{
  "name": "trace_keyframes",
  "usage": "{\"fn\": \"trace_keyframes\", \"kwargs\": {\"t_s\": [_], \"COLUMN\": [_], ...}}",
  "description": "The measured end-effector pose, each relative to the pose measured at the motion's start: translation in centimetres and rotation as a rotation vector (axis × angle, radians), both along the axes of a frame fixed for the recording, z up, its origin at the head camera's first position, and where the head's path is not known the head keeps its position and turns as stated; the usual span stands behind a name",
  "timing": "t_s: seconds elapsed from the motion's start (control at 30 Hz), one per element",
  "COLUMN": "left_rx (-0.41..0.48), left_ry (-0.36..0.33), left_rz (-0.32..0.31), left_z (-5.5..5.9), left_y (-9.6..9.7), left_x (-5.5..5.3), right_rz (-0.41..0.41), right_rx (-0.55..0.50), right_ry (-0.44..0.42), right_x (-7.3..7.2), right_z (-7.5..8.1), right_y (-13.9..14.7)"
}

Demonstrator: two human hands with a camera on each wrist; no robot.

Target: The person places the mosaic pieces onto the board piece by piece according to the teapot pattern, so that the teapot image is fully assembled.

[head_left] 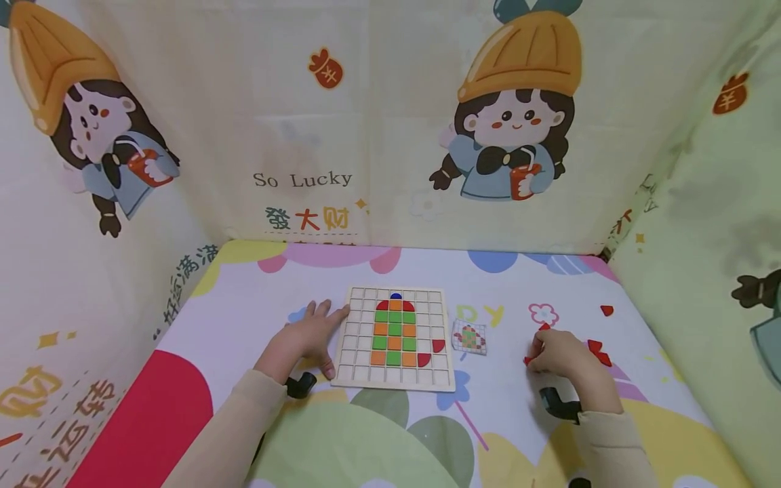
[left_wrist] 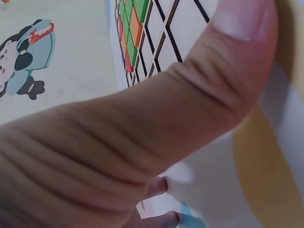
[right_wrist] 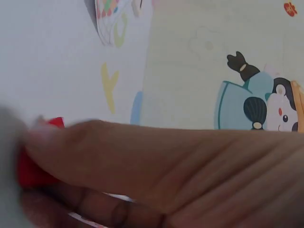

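In the head view a square wooden grid board [head_left: 360, 374] lies on the table. Green, orange, red and blue tiles [head_left: 394, 329] fill part of its grid, with two red quarter-round tiles [head_left: 438, 346] at the lower right. My left hand [head_left: 299, 342] rests at the board's left edge, fingers spread, thumb and forefinger touching the frame. Over to the right, my right hand [head_left: 560, 354] pinches a red tile [right_wrist: 35, 166] between thumb and fingers, low over the table. The fingers partly hide its shape. Another bit of red [head_left: 545, 327] shows just beyond that hand.
A small pattern card [head_left: 470, 337] with a gridded picture lies right of the board. Loose red tiles [head_left: 599, 352] lie beside my right hand, and one red tile [head_left: 607, 310] sits farther back. Printed cloth walls [head_left: 390, 135] enclose the table on the back and sides.
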State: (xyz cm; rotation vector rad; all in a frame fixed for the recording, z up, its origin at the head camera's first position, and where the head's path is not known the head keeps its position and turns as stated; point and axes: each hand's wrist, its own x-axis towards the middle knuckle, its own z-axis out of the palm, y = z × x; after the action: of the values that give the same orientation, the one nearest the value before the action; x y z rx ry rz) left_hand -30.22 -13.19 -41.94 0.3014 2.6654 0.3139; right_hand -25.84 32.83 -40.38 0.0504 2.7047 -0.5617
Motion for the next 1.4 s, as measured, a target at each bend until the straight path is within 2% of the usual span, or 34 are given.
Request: {"fn": "trace_keyframes", "kwargs": {"t_s": [0.13,0.37,0.57,0.7,0.9,1.03,1.4], "left_rx": [0.004,0.005,0.003,0.003,-0.003,-0.002,0.002], "left_ry": [-0.001,0.001,-0.006,-0.013,-0.009,-0.013,-0.001], "left_rz": [0.005,0.006,0.015,0.02,0.016,0.02,0.019], "left_z": [0.1,0.1,0.3,0.4,0.6,0.6,0.3], "left_y": [-0.1,0.1,0.1,0.2,0.2,0.2,0.1], "left_x": [0.2,0.2,0.3,0.3,0.4,0.4,0.3], "right_rz": [0.015,0.075,0.034,0.03,0.035,0.047,0.007], "right_rx": [-0.093,-0.3,-0.406,-0.459,-0.487,-0.467,-0.404], "right_ry": [0.061,0.122,0.18,0.174,0.158,0.175,0.22], "right_x": [-0.2,-0.6,-1.3,-1.7,-2.5,-3.3,-4.8], "right_z": [-0.1,0.6,0.7,1.0,1.0,0.6,-1.0], "right_y": [-0.7,-2.3,-3.7,-4.6,-6.0,-7.5,-11.9]}}
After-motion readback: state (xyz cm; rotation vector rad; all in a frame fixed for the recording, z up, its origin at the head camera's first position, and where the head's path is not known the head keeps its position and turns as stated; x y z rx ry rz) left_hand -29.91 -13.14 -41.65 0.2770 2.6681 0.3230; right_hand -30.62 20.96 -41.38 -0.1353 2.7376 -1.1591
